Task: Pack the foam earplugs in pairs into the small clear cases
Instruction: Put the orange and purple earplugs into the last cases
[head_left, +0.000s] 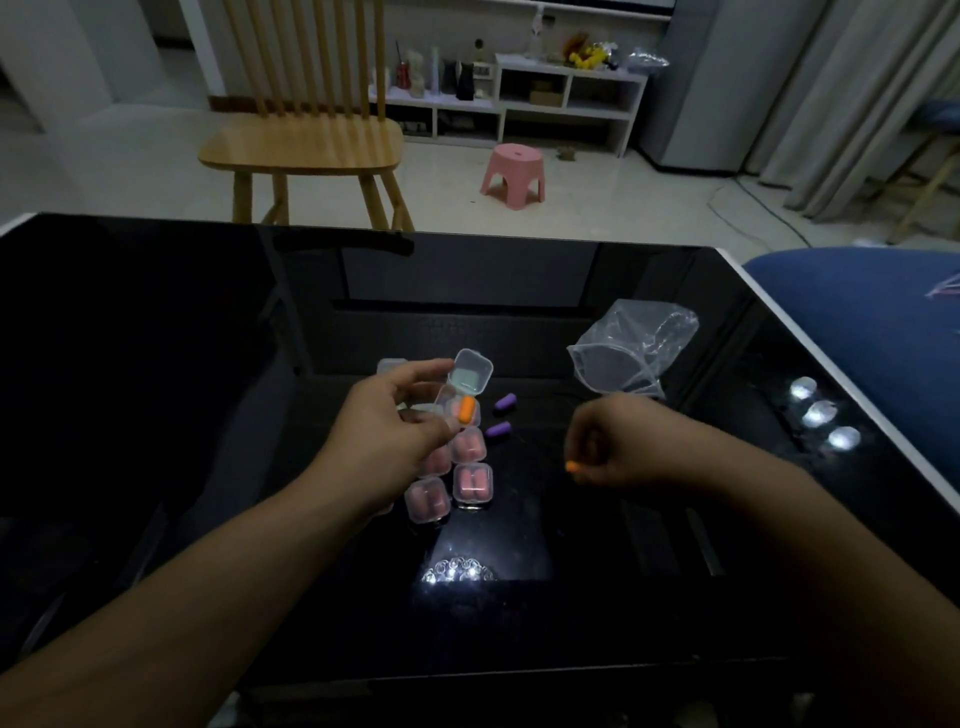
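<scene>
Left hand (400, 415) pinches open case (462, 400), one orange earplug (466, 409) inside. Right hand (618, 447), curled, pinches second orange plug (572, 466). Suggest: seat it parallel beside the first, then close the lid (471, 375).

The left hand (395, 415) holds a small clear case (464, 392) between thumb and fingers, its lid hinged open and tilted away from the hand; one orange earplug (466, 409) lies inside. Just beyond that hand's fingertips, two purple earplugs (502, 415) rest on the black glass table (208, 364). Beneath and beside the hand sit closed cases (470, 467) with pink earplugs in them. The right hand (618, 447) is curled, pinching a second orange earplug (572, 466) at its fingertips, though the grip is dim and hard to read. Past the right hand lies a crumpled clear plastic bag (631, 353).
</scene>
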